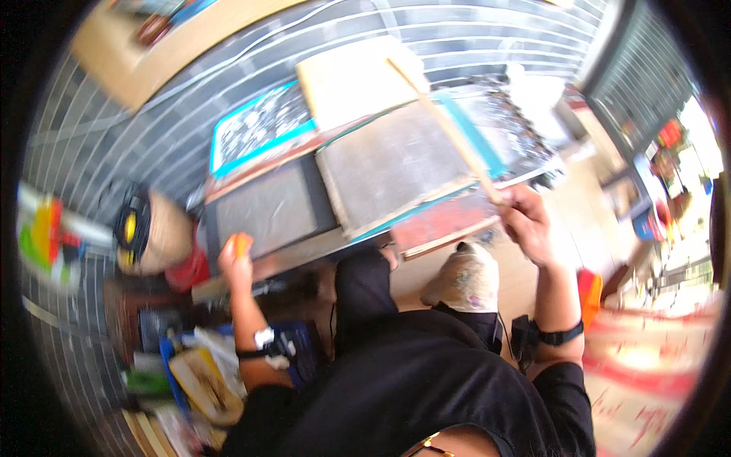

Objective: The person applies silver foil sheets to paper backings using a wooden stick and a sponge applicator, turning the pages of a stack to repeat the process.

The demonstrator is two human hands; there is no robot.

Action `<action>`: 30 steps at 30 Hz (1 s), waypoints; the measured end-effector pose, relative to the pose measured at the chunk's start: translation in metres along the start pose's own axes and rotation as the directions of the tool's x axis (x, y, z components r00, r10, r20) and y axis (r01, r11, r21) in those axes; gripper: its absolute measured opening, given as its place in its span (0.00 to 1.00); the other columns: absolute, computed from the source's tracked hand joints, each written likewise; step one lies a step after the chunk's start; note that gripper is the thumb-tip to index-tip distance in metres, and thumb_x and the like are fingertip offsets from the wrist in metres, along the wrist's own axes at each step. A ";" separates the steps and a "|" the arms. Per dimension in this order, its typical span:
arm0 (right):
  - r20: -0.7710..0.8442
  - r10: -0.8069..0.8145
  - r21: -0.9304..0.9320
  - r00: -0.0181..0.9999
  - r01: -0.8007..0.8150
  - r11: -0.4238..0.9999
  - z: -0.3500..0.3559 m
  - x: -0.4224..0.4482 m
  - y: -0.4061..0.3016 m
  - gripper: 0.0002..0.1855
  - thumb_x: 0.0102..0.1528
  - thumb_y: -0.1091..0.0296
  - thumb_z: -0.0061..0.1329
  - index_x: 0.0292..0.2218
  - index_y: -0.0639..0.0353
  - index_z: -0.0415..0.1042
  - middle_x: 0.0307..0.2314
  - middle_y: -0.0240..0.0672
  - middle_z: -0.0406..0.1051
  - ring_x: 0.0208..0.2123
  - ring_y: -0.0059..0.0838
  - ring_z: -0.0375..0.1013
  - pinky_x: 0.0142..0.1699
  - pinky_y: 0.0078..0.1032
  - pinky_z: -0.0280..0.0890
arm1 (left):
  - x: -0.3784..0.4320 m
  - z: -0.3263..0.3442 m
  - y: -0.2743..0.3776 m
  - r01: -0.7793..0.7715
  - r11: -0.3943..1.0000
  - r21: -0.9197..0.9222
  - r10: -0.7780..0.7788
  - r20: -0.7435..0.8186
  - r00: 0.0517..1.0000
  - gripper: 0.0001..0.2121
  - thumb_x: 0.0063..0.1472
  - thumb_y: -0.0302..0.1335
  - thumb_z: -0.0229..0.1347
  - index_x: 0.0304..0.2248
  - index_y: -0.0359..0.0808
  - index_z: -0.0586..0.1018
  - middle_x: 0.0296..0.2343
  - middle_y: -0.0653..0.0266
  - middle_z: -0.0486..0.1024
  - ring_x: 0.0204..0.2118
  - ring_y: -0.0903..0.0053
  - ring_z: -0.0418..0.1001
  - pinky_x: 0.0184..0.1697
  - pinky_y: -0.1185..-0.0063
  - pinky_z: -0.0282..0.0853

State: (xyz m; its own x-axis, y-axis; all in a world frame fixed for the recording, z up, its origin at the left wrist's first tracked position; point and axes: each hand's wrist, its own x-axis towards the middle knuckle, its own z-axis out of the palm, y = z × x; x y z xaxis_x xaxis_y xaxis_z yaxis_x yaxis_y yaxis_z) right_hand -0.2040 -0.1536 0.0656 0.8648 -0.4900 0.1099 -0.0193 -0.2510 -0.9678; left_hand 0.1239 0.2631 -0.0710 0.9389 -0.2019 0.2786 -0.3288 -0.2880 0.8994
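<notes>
My right hand grips the near end of a long thin wooden stick, which slants up and left over the worktable. Under and beside the stick lies a flat greyish-brown square board. My left hand is closed around a small orange object, its kind unclear, at the near left edge of a dark-bordered grey panel. A blue-rimmed tray of shiny silvery pieces lies behind that panel. Motion blur hides fine detail.
A pale slab lies at the back against the tiled wall. Silvery scraps cover the table's right end. A round container stands to the left, above a blue crate of items. A cloth-covered rounded thing is near my legs.
</notes>
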 end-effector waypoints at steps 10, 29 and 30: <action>-0.075 0.036 0.130 0.996 -0.026 0.991 -0.030 -0.021 -0.001 0.04 0.55 0.75 0.41 0.32 0.64 0.67 0.17 0.21 0.60 0.19 0.10 0.56 0.23 0.14 0.53 | 0.007 0.001 -0.004 -0.028 0.996 0.089 0.047 -0.217 0.975 0.14 0.61 0.33 0.45 0.27 0.31 0.76 0.18 0.70 0.69 0.18 0.86 0.61 0.21 0.85 0.56; -0.188 0.199 0.152 0.962 -0.171 0.973 -0.052 -0.043 0.036 0.03 0.54 0.75 0.43 0.31 0.64 0.67 0.18 0.23 0.63 0.19 0.12 0.60 0.24 0.14 0.56 | 0.008 0.000 -0.008 0.029 0.994 0.104 -0.004 -0.234 0.972 0.16 0.62 0.36 0.46 0.28 0.30 0.76 0.18 0.69 0.70 0.18 0.85 0.62 0.22 0.85 0.58; -0.197 0.185 0.180 0.963 -0.150 0.972 -0.048 -0.046 0.030 0.03 0.54 0.75 0.43 0.31 0.64 0.67 0.17 0.23 0.63 0.19 0.12 0.60 0.24 0.14 0.56 | 0.008 0.002 -0.006 0.038 0.997 0.066 -0.022 -0.224 0.974 0.16 0.62 0.37 0.46 0.28 0.31 0.77 0.18 0.69 0.70 0.18 0.85 0.62 0.22 0.85 0.59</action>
State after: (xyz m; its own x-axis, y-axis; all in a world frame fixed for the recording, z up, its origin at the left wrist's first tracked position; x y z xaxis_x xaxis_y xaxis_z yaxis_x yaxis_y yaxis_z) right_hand -0.2681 -0.1784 0.0428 0.7298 -0.6830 -0.0289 -0.0584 -0.0202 -0.9981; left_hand 0.1329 0.2614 -0.0747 0.9449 0.0195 0.3268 -0.2988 -0.3565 0.8852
